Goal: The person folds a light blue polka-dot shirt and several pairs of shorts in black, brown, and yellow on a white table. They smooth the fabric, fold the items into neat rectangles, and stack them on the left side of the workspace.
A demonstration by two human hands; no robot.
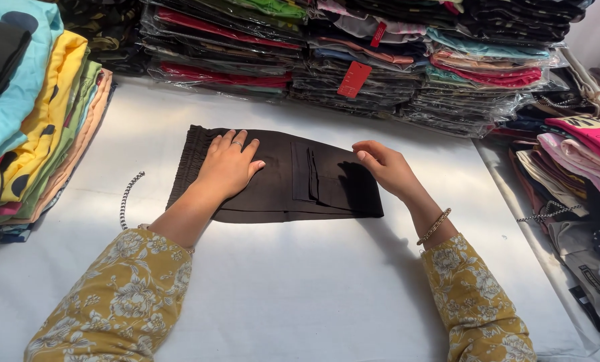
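Head view: left hand flat on folded dark trousers, right hand open at edge.

– What carries the things here?

– A white counter. A folded dark brown garment lies flat on its middle.

– What else lies on it?

– A metal chain is at the left. A pile of colourful folded clothes sits on the left edge, and stacks of clothes packed in clear bags stand along the far side.
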